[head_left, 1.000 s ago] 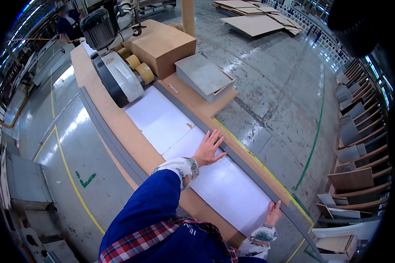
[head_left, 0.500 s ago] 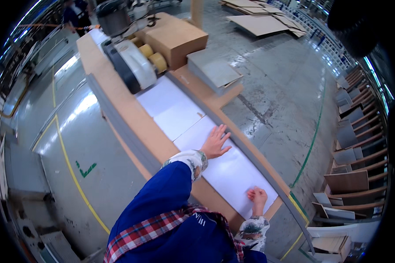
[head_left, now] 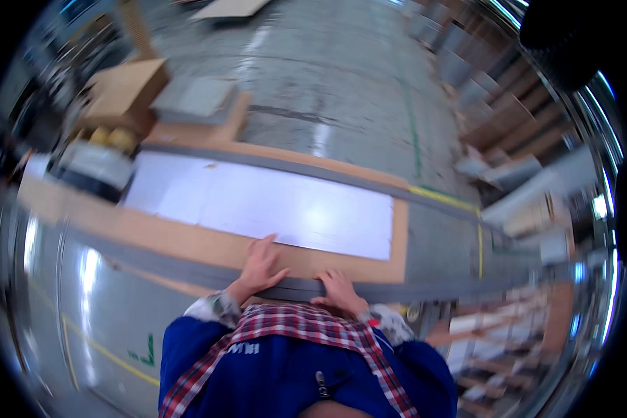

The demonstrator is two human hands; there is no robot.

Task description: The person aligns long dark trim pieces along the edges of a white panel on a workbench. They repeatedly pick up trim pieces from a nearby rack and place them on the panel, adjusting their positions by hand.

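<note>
While the left hand (head_left: 258, 267) spreads its fingers over the tan board (head_left: 188, 240) beside the white panel (head_left: 292, 205), the right hand (head_left: 341, 291) bends blurred fingers at the grey edge rail (head_left: 432, 290), pinching or not unclear.

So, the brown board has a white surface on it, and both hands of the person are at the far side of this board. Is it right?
Not quite: the head view shows the left hand and right hand at the near side of the brown board. The white surface is indeed on it.
</note>
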